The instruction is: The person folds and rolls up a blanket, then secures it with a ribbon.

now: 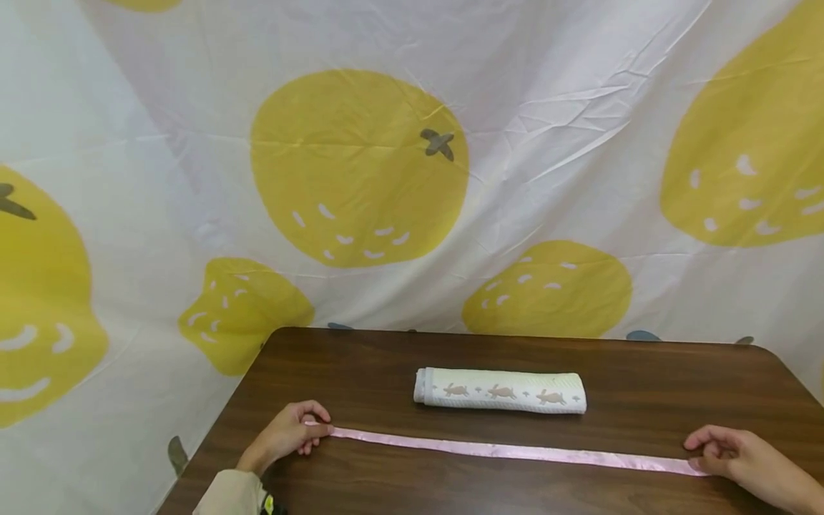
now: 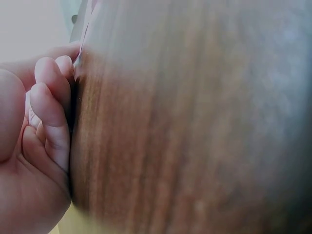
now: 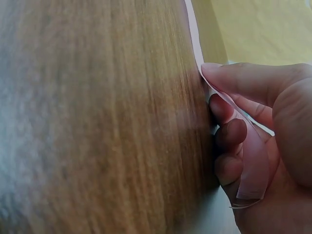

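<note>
We saw a glossy, satiny ribbon (image 1: 508, 451), a smooth wood-grained table (image 1: 360, 357), a matt ribbed towel (image 1: 505, 400), a creased cloth backdrop (image 1: 547, 186)

We are pinching a pink ribbon (image 3: 255, 168) with our right hand (image 3: 291, 134); its loose end is curving down across the palm, and the wood-grained tabletop (image 3: 107, 117) is stretching alongside.

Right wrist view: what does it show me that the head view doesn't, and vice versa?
Only the right wrist view shows the loose end of the pink ribbon lying across the palm side of the right hand, past the pinching fingers.

Only the head view shows the left hand pinching the other end, and the rolled white cloth with animal motifs.

Both show the right hand pinching the ribbon and the brown wood-grain tabletop.
</note>
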A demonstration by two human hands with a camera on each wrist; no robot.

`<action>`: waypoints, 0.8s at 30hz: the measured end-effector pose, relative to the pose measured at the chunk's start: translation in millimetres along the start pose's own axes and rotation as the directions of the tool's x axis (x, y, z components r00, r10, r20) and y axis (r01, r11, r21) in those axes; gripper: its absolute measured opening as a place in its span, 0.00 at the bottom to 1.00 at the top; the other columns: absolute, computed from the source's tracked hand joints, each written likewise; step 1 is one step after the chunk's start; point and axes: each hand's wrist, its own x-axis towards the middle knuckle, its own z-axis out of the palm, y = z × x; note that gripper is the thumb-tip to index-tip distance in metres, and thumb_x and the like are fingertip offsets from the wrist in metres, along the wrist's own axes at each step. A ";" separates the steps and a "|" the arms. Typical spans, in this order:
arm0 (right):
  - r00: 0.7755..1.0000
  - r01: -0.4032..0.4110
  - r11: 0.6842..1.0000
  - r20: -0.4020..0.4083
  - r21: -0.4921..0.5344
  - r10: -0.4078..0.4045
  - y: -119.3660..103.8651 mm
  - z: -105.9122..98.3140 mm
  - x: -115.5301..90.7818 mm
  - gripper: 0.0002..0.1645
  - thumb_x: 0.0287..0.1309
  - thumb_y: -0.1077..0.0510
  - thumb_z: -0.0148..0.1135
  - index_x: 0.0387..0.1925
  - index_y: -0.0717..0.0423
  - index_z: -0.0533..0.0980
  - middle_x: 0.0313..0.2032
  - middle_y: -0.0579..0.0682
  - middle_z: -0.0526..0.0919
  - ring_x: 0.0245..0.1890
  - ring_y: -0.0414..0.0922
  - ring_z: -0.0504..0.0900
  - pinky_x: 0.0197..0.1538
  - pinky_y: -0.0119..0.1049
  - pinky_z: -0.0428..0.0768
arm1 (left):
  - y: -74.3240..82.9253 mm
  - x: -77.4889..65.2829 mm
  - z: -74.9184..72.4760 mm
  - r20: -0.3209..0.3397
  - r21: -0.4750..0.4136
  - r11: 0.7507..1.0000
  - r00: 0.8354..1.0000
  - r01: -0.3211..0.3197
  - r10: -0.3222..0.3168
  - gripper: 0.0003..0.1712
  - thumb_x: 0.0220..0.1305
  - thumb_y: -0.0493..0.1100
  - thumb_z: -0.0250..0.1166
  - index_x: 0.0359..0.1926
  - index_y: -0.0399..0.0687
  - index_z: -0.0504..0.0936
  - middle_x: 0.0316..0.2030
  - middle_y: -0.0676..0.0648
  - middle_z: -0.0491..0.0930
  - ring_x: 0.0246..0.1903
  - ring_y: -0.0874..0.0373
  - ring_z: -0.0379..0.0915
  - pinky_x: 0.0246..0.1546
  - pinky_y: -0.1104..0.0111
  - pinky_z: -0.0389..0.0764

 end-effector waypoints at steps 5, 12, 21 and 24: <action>1.000 -0.003 0.999 -0.020 -0.047 0.002 -1.2 1.7 0.4 0.10 0.65 0.64 0.59 0.44 0.69 0.74 0.30 0.41 0.75 0.30 0.30 0.72 0.33 0.29 0.77 | -1.4 0.2 -0.5 -0.008 0.011 1.000 1.000 0.013 -0.013 0.13 0.59 0.38 0.71 0.39 0.35 0.77 0.17 0.52 0.74 0.12 0.65 0.68 0.15 0.74 0.73; 1.000 0.001 0.997 -0.027 -0.072 -0.003 -0.3 2.1 0.8 0.10 0.65 0.64 0.60 0.43 0.68 0.75 0.29 0.40 0.75 0.28 0.31 0.71 0.31 0.29 0.74 | 0.1 -1.7 0.3 -0.031 0.012 1.000 0.999 0.017 -0.016 0.14 0.60 0.38 0.70 0.41 0.32 0.77 0.17 0.51 0.74 0.14 0.63 0.68 0.15 0.74 0.72; 0.994 0.097 0.988 -0.037 -0.122 -0.102 -4.6 -2.1 1.0 0.06 0.63 0.68 0.60 0.40 0.67 0.76 0.29 0.36 0.79 0.29 0.30 0.76 0.30 0.29 0.77 | 4.4 -5.2 3.2 -0.102 0.057 0.998 0.995 -0.001 0.007 0.14 0.60 0.39 0.70 0.41 0.34 0.78 0.18 0.50 0.76 0.15 0.62 0.72 0.16 0.72 0.74; 0.990 0.105 0.968 -0.073 -0.226 -0.124 -9.7 -2.9 2.5 0.04 0.61 0.67 0.62 0.38 0.63 0.77 0.30 0.35 0.80 0.29 0.27 0.74 0.30 0.28 0.75 | 7.9 -6.6 3.2 -0.135 0.119 0.993 0.991 -0.001 0.017 0.12 0.61 0.40 0.69 0.41 0.36 0.78 0.19 0.49 0.76 0.14 0.60 0.72 0.15 0.70 0.75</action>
